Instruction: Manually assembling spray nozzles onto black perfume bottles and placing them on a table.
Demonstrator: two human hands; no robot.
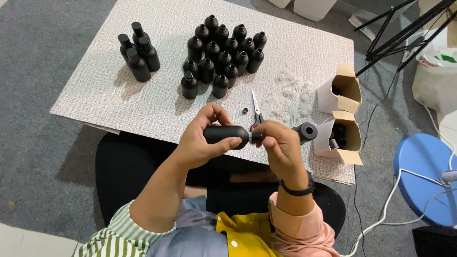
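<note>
My left hand [205, 138] grips a matte black bottle [224, 134] lying on its side, just above the near edge of the white textured board [119, 95]. My right hand [278, 145] pinches the bottle's neck and the small part at its mouth [255, 137]. A black bottle with an open mouth [306, 132] lies right behind my right hand. Scissors [256, 112] and a tiny black cap [245, 111] rest on the board just beyond my hands.
Several black bottles [223, 54] stand clustered at the board's middle back, and a smaller group of capped ones [139, 52] at the back left. A heap of small white pieces [290, 95] lies right of centre. Two open cardboard boxes [340, 114] sit at the right edge. A blue stool [423, 176] and cables are on the floor.
</note>
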